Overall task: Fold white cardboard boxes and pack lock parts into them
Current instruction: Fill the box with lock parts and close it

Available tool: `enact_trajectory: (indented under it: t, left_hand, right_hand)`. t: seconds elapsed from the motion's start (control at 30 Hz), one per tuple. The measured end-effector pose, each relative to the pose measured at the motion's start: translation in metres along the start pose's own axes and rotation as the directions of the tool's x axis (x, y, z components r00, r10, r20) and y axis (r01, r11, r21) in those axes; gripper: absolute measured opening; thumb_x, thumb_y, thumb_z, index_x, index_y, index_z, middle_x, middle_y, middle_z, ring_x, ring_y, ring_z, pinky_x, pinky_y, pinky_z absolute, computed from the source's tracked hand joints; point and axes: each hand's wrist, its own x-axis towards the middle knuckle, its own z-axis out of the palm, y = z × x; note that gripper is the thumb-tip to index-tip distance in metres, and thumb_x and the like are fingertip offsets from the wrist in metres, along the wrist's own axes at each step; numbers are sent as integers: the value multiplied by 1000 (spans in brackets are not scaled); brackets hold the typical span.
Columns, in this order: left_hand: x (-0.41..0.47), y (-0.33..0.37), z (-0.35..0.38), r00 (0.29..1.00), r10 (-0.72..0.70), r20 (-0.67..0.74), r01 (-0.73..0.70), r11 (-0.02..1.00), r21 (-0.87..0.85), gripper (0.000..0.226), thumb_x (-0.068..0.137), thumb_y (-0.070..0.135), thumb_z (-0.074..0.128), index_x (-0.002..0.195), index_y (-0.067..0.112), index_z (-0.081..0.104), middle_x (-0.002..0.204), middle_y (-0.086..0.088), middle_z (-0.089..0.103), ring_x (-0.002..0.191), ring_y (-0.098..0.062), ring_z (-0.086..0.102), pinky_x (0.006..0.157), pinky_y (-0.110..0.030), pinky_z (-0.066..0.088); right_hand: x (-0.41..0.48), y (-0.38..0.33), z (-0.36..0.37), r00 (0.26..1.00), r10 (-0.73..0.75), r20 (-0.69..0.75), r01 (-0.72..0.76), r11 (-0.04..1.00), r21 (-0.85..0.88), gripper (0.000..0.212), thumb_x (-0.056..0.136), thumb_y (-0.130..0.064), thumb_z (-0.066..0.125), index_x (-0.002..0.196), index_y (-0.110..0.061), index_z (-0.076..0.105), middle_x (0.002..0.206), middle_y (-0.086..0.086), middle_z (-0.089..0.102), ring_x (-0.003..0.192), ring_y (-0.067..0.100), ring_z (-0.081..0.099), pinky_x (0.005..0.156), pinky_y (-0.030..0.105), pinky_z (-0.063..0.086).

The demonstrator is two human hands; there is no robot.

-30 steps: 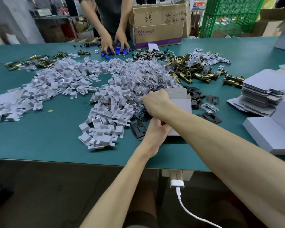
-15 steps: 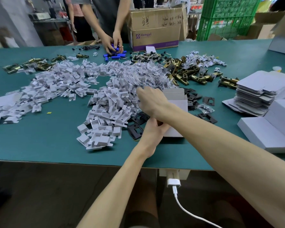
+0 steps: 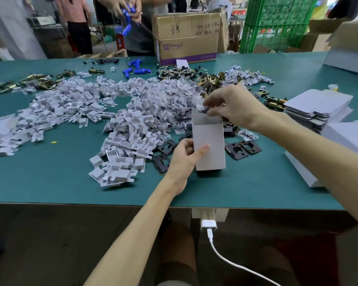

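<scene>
One white box (image 3: 209, 145): upright, top open
Left hand (image 3: 184, 159): grip clasps box
Right hand (image 3: 234, 108): grip pinches small bag (image 3: 204, 109)

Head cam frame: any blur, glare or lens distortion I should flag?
Head view: the right hand and the small packet it pinches are motion-blurred; the left hand and white box read sharp; the green crate leans, which looks like wide-lens distortion; light is even, shadows soft, no glare.
</scene>
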Motion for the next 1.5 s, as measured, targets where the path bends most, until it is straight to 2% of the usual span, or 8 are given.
enact_trajectory:
  t: [0.23, 0.4, 0.57, 0.77, 0.93, 1.1, 1.27, 1.5]
  left_hand:
    - [0, 0, 1, 1000, -1, -5, 1, 1000, -4, 25, 97, 18, 72, 117, 10, 59, 120, -14, 73, 106, -20, 71, 91, -33, 59]
    - [-1, 0, 0, 1000, 12, -12, -12, 1000, -4, 31, 96, 19, 72, 121, 6, 58, 124, -17, 71, 108, -21, 70, 93, -34, 59]
    - [-2, 0, 0, 999, 16, -27, -17, 999, -39, 32, 98, 20, 70, 122, 4, 57, 128, -20, 69, 115, -29, 69, 102, -45, 56]
    - [0, 1, 0, 999, 25, -25, -29, 988, -154, 46, 100, 14, 66, 142, 9, 49, 131, -14, 70, 125, -35, 65, 99, -46, 58]
    - [1, 1, -2, 996, 84, 20, -79, 982, -173, 74, 102, 11, 64, 164, 26, 27, 138, -5, 68, 129, -30, 63, 106, -50, 54]
    - [1, 2, -2, 998, 54, -6, -55, 984, -172, 60, 102, 14, 64, 157, 26, 43, 128, -9, 72, 115, -27, 69, 93, -45, 61]
    - [-3, 6, -1, 999, 34, -13, -35, 996, -85, 25, 104, 20, 62, 129, 20, 68, 111, -11, 73, 96, -24, 72, 72, -41, 63]
    - [-7, 3, 2, 998, 58, 12, -59, 996, 71, 28, 107, 23, 57, 119, 8, 76, 108, -21, 73, 91, -25, 62, 82, -44, 52]
  right_hand:
    - [-15, 9, 11, 991, -112, 75, 120, 985, -124, 16, 96, -7, 67, 105, -13, 80, 102, 2, 72, 95, 11, 50, 83, 20, 33]
    - [-15, 3, 7, 990, -139, 38, 143, 976, -165, 20, 101, -14, 59, 112, -16, 75, 101, -2, 77, 96, 19, 68, 90, 35, 50]
    - [-19, 14, 15, 989, 30, -148, -22, 998, 51, 20, 101, -21, 62, 115, -8, 66, 107, 5, 67, 96, 19, 62, 91, 36, 53]
    - [-42, 21, 47, 972, 235, 32, -218, 835, 504, 40, 101, -20, 63, 139, -16, 53, 113, 6, 66, 97, 20, 69, 67, 31, 63]
    - [-56, 25, 71, 958, 285, -16, -201, 713, 672, 47, 101, -19, 63, 147, -22, 55, 112, 2, 71, 92, 10, 68, 70, 30, 61]
    - [-69, 26, 86, 931, 353, -87, -161, 614, 772, 43, 101, -22, 64, 143, -22, 59, 109, 5, 72, 94, 15, 70, 74, 31, 61]
    - [-79, 29, 92, 911, 405, -77, -170, 538, 826, 27, 100, -20, 63, 127, -19, 71, 110, -2, 74, 94, 9, 68, 75, 26, 57]
    - [-96, 34, 105, 890, 456, 10, -214, 398, 892, 16, 101, -21, 62, 102, -20, 78, 98, 7, 76, 81, 19, 66, 72, 39, 53]
